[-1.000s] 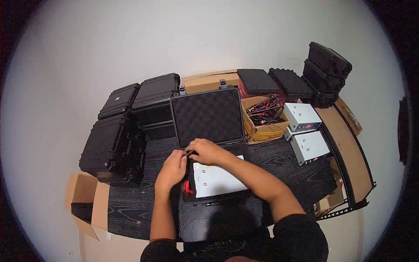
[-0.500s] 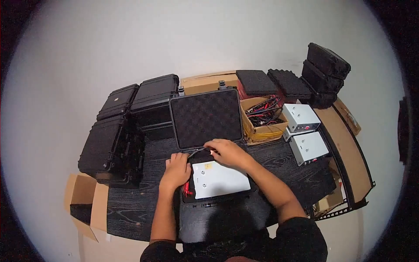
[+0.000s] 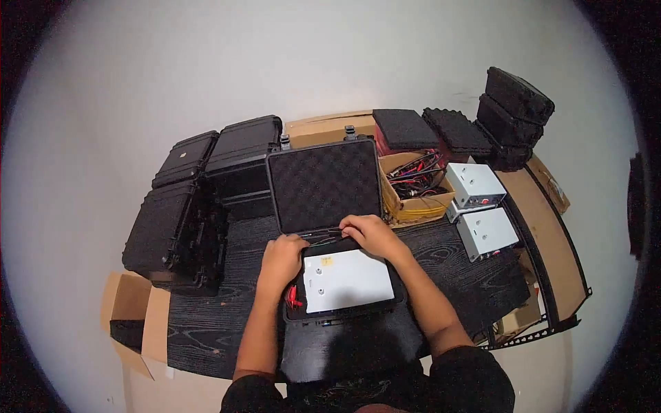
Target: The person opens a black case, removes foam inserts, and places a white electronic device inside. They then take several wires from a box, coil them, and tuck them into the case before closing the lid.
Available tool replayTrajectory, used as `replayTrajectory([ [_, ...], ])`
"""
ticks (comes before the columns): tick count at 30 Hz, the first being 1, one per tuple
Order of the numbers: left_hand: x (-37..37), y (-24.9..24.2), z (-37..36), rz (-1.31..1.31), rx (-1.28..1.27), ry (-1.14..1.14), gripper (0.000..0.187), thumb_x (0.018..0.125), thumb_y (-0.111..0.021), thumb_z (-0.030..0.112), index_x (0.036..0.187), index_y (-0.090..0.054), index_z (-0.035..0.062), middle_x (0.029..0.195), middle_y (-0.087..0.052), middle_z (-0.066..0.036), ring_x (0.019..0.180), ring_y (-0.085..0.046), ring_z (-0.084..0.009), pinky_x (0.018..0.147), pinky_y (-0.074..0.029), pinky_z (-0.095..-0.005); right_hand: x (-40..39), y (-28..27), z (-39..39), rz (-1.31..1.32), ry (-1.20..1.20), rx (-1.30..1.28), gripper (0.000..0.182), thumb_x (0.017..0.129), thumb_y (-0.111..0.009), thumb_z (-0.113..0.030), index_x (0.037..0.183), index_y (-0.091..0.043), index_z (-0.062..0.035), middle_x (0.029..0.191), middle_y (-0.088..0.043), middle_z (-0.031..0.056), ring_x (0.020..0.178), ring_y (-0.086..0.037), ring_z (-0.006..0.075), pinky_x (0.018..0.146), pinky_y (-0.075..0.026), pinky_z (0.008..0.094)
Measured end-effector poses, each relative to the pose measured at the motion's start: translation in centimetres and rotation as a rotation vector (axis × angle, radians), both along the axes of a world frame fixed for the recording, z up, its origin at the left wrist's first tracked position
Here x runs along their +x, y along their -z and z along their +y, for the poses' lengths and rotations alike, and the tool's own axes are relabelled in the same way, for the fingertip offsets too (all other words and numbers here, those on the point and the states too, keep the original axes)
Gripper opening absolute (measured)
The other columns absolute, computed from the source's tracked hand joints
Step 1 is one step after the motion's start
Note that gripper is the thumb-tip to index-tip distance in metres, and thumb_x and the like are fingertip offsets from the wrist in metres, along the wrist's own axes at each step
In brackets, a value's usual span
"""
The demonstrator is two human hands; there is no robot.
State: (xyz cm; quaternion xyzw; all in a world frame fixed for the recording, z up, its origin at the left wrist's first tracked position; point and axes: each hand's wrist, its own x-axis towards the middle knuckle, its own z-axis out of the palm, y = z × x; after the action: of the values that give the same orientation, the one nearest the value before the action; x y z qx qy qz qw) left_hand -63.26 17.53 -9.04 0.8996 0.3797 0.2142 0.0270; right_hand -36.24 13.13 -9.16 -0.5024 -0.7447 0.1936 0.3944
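Observation:
A black hard case (image 3: 274, 196) stands open in front of me, its raised lid lined with dark foam (image 3: 327, 182). A white metal box (image 3: 350, 281) lies in the lower half, with two small knobs and a yellow sticker on top. Thin dark cables (image 3: 322, 239) run between my hands along the hinge side. My left hand (image 3: 284, 260) is closed on them at the case's left rear corner. Past the box's far edge, my right hand (image 3: 374, 236) has its fingers curled round the other end. Red clips (image 3: 293, 297) sit left of the box.
Black cases (image 3: 172, 227) are stacked at the left, and more cases (image 3: 513, 113) at the back right. A cardboard box of cables (image 3: 416, 203) stands behind my right hand. White boxes (image 3: 487, 233) are to its right. An open carton (image 3: 157, 330) is beside the table's left edge.
My right hand has shifted slightly right and my left hand a little up and right. The cables between them now look more stretched out and separated.

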Motion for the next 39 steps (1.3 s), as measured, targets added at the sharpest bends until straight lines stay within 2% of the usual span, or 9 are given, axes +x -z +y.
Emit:
replayTrajectory([
  [4, 1.2, -0.9, -0.2, 0.07, 0.0, -0.135, 0.021, 0.086, -0.06, 0.006, 0.094, -0.079, 0.0102, 0.104, -0.075, -0.012, 0.1, -0.071, -0.0286, 0.085, -0.053, -0.0464, -0.1, 0.2, 0.0, -0.084, 0.012, 0.113, 0.019, 0.097, -0.064, -0.016, 0.108, -0.07, -0.0011, 0.1, -0.075, 0.0158, 0.096, -0.072, 0.0355, 0.086, -0.056, 0.0432],
  [7, 1.6, -0.7, 0.0, 0.174, 0.005, -0.124, 0.022, 0.086, -0.061, 0.007, 0.098, -0.079, 0.0105, 0.102, -0.074, -0.011, 0.095, -0.07, -0.032, 0.088, -0.054, -0.047, -0.2, 0.2, -0.2, -0.153, 0.0, 0.066, 0.018, 0.095, -0.066, -0.016, 0.104, -0.072, -0.0013, 0.103, -0.075, 0.0152, 0.098, -0.071, 0.036, 0.087, -0.056, 0.044],
  [11, 2.2, 0.2, -0.3, 0.331, 0.126, -0.122, 0.021, 0.087, -0.061, 0.011, 0.095, -0.08, 0.0133, 0.103, -0.072, -0.009, 0.097, -0.069, -0.0285, 0.088, -0.052, -0.0457, -0.1, 0.8, -0.2, -0.362, -0.034, 0.053, 0.017, 0.093, -0.066, -0.014, 0.102, -0.074, -0.0025, 0.106, -0.074, 0.0147, 0.1, -0.07, 0.0356, 0.089, -0.056, 0.044],
  [16, 2.4, 1.1, 0.7, 0.37, 0.157, -0.083, 0.019, 0.087, -0.062, 0.012, 0.094, -0.08, 0.013, 0.105, -0.071, -0.009, 0.099, -0.069, -0.0281, 0.088, -0.052, -0.0447, -0.6, 0.8, -0.5, -0.288, -0.079, 0.048, 0.024, 0.093, -0.065, -0.017, 0.111, -0.075, -0.0055, 0.114, -0.072, 0.0158, 0.103, -0.069, 0.0378, 0.092, -0.055, 0.0455],
  [19, 1.9, -0.3, 0.6, 0.32, 0.004, -0.067, 0.019, 0.085, -0.067, 0.014, 0.099, -0.08, 0.01, 0.111, -0.072, -0.009, 0.106, -0.068, -0.0327, 0.093, -0.052, -0.0456, -1.1, 0.5, -1.1, -0.285, -0.148, -0.081, 0.037, 0.093, -0.066, -0.025, 0.125, -0.07, -0.0079, 0.119, -0.071, 0.0188, 0.107, -0.068, 0.0408, 0.097, -0.053, 0.0483],
  [23, -0.5, -2.2, 0.4, -0.112, -0.256, 0.031, 0.029, 0.086, -0.071, 0.021, 0.107, -0.077, 0.0022, 0.114, -0.071, -0.016, 0.112, -0.066, -0.0354, 0.102, -0.049, -0.045, -0.9, 1.6, -0.9, -0.351, -0.161, -0.24, 0.052, 0.094, -0.066, -0.035, 0.14, -0.06, -0.0107, 0.125, -0.069, 0.0226, 0.113, -0.066, 0.043, 0.103, -0.05, 0.0506],
  [29, -2.5, 0.8, 0.6, -0.248, -0.263, 0.026, 0.048, 0.09, -0.072, 0.025, 0.128, -0.064, -0.004, 0.136, -0.057, -0.026, 0.119, -0.061, -0.0431, 0.106, -0.048, -0.045, -1.0, 0.7, -1.2, -0.372, -0.189, -0.231, 0.051, 0.095, -0.065, -0.035, 0.139, -0.061, -0.0114, 0.128, -0.068, 0.0222, 0.118, -0.064, 0.0423, 0.104, -0.049, 0.0494],
  [35, -2.1, -3.7, -2.6, -0.107, -0.262, -0.235, 0.041, 0.088, -0.069, 0.017, 0.122, -0.065, -0.0052, 0.125, -0.064, -0.029, 0.113, -0.063, -0.046, 0.101, -0.051, -0.0485, -0.8, 1.9, -0.6, -0.356, -0.186, -0.196, 0.05, 0.094, -0.066, -0.034, 0.138, -0.062, -0.0117, 0.128, -0.068, 0.0222, 0.118, -0.065, 0.0413, 0.104, -0.049, 0.0491],
  [39, -2.5, -2.6, -2.0, -0.109, -0.246, -0.119, 0.032, 0.086, -0.07, 0.015, 0.111, -0.07, -0.0054, 0.116, -0.069, -0.027, 0.109, -0.066, -0.0436, 0.097, -0.053, -0.0483, -0.8, 2.2, -0.6, -0.338, -0.186, -0.179, 0.049, 0.093, -0.067, -0.034, 0.137, -0.063, -0.0126, 0.128, -0.069, 0.0203, 0.117, -0.065, 0.04, 0.103, -0.05, 0.0485],
])
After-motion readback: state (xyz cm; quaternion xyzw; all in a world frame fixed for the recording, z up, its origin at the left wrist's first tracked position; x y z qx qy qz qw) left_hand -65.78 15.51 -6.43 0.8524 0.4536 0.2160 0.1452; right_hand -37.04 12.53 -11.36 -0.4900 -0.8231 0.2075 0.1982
